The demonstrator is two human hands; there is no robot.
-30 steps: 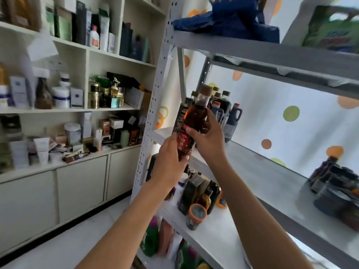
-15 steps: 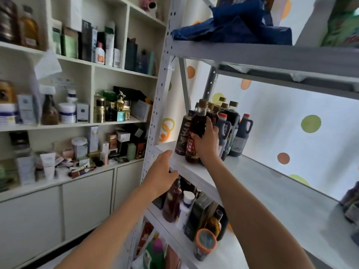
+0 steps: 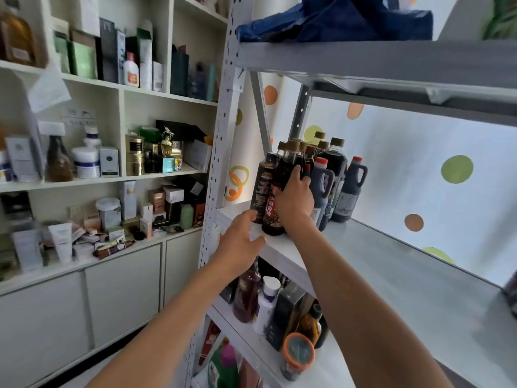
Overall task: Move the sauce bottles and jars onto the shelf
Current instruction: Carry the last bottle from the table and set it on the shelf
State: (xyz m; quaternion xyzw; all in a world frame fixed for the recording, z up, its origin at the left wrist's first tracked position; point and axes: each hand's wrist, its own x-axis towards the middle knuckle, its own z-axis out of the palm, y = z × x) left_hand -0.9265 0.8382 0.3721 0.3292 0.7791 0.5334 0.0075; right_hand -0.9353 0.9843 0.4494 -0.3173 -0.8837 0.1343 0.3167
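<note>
A dark sauce bottle with a red label and brown cap (image 3: 275, 189) stands at the front left of the grey metal shelf (image 3: 391, 264). My right hand (image 3: 295, 198) wraps around its right side. Just left of it stands a black-labelled bottle (image 3: 263, 186). Behind them is a cluster of dark sauce bottles and two blue-black jugs (image 3: 351, 189). My left hand (image 3: 240, 243) hovers with spread fingers at the shelf's front edge, holding nothing. On the shelf below stand more bottles (image 3: 247, 295), a white bottle (image 3: 267, 301) and an orange-lidded jar (image 3: 296, 355).
A white perforated upright (image 3: 223, 135) frames the rack's left side. Blue fabric (image 3: 335, 18) lies on the top shelf. A white cabinet with cosmetics boxes and jars (image 3: 112, 163) fills the left wall. The middle shelf stretches bare to the right.
The red-label bottle went from being held in both hands in the air to standing on the shelf. My left hand let go and dropped to the shelf edge.
</note>
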